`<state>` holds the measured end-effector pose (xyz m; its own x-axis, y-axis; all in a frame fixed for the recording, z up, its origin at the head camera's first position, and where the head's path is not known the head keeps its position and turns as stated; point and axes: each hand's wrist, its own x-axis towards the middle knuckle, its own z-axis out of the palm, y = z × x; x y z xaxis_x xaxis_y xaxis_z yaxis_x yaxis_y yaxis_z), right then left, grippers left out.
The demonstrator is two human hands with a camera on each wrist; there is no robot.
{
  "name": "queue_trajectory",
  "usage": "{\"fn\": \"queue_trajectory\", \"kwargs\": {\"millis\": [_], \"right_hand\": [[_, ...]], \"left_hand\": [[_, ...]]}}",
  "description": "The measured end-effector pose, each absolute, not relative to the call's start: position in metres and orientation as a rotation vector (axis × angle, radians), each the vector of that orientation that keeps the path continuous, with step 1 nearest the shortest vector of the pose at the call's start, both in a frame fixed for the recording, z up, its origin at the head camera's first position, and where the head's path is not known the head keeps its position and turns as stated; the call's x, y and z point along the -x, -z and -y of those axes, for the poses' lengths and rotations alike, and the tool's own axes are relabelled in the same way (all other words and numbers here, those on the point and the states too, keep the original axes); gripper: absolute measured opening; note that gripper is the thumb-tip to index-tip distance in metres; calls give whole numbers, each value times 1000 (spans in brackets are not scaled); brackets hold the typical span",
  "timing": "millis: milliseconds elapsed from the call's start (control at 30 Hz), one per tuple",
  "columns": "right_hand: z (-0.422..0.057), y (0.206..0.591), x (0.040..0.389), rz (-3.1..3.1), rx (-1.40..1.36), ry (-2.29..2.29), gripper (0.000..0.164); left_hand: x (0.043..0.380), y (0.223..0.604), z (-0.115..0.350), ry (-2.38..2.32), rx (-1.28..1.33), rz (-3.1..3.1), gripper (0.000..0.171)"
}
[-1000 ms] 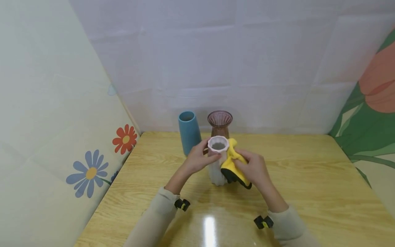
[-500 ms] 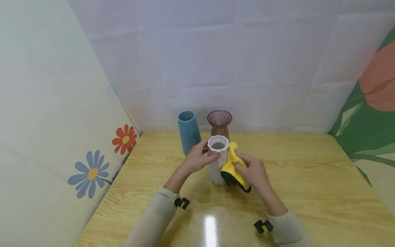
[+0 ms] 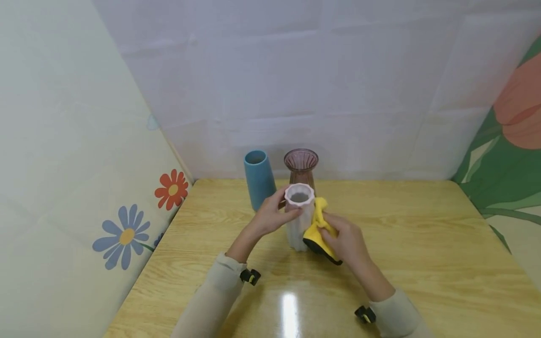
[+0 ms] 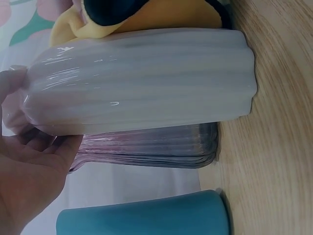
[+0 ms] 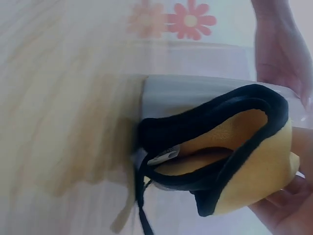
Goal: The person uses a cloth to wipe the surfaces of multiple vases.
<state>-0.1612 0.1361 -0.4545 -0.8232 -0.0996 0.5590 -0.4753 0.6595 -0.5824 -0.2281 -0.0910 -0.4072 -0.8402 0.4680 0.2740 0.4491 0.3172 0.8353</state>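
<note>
A white fluted vase [image 3: 297, 230] with a scalloped rim stands upright on the wooden table. My left hand [image 3: 270, 216] grips it near the top, thumb on the near side and fingers curled round the left. In my right hand [image 3: 347, 237] is a bunched yellow cloth [image 3: 320, 234] with a dark edge, pinched between thumb and fingers and held against the vase's right side. The left wrist view shows the white vase [image 4: 146, 81] along its whole height, with the cloth [image 4: 166, 17] beside it. The right fingertips are partly hidden behind the cloth.
Behind the white vase stands a purple ribbed glass vase [image 3: 301, 162], its lower part hidden. A blue vase [image 3: 259, 180] stands to the left, close to the left fingers. A pale cloth wall [image 3: 359, 94] rises at the table's [image 3: 422, 234] back edge.
My right hand and the yellow cloth have slid slightly down along the vase's right side. The left hand keeps its grip, and the vases stay in place.
</note>
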Motion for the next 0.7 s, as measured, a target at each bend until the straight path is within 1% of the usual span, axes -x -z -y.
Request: {"fn": "queue_trajectory", "kwargs": {"millis": [167, 267, 533, 700], "right_hand": [[-139, 465, 160, 2336, -599, -826, 42], [-140, 469, 158, 2322, -665, -698, 41], [-146, 470, 155, 2481, -690, -613, 34], [-154, 458, 151, 2317, -690, -627, 37]], "left_hand": [[228, 406, 91, -1605, -897, -2520, 64], [228, 406, 92, -1603, -897, -2522, 64], [232, 407, 95, -1594, -926, -2518, 65], [241, 408, 98, -1606, -985, -2408, 65]]}}
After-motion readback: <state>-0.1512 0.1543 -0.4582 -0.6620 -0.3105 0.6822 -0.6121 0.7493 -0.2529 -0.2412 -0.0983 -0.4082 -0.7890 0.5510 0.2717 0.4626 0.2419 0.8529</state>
